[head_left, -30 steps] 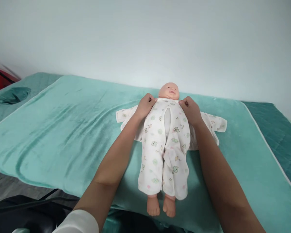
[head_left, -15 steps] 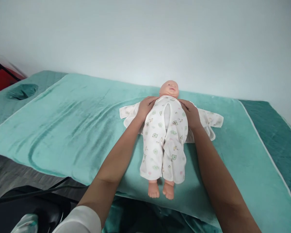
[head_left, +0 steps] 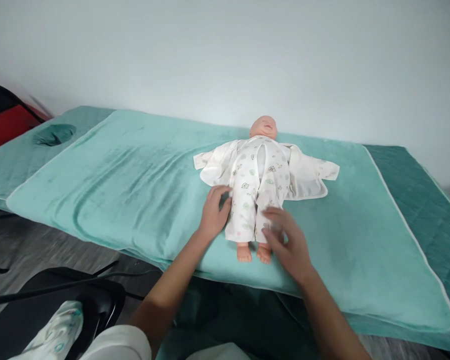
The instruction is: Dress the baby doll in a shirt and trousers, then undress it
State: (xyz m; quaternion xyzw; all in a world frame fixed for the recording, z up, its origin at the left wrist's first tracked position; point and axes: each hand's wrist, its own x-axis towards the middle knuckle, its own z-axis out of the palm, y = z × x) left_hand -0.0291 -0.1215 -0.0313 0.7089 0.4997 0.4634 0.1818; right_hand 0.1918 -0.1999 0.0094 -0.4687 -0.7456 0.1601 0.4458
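A baby doll (head_left: 263, 128) lies on its back, head toward the wall and bare feet toward me. It wears patterned white trousers (head_left: 243, 200). A white baby jacket (head_left: 303, 172) is spread open beneath it, sleeves out to both sides. My left hand (head_left: 214, 212) is beside the doll's leg on the left, fingers curved and apart, the tips at the trouser edge. Over the other lower leg is my right hand (head_left: 287, 240), slightly blurred, its thumb and fingers apart. Neither hand holds anything; whether the right fingertips touch the cloth I cannot tell.
The doll rests on a green velvet cover (head_left: 135, 165) over a padded bed with a face hole (head_left: 56, 135) at the left. A black chair (head_left: 108, 300) with a patterned cloth (head_left: 62, 325) stands at lower left. A white wall (head_left: 210, 60) runs behind.
Both my hands have left the doll's shoulders and come down toward me to its lower legs. The view has shifted slightly, so the doll appears higher and smaller.
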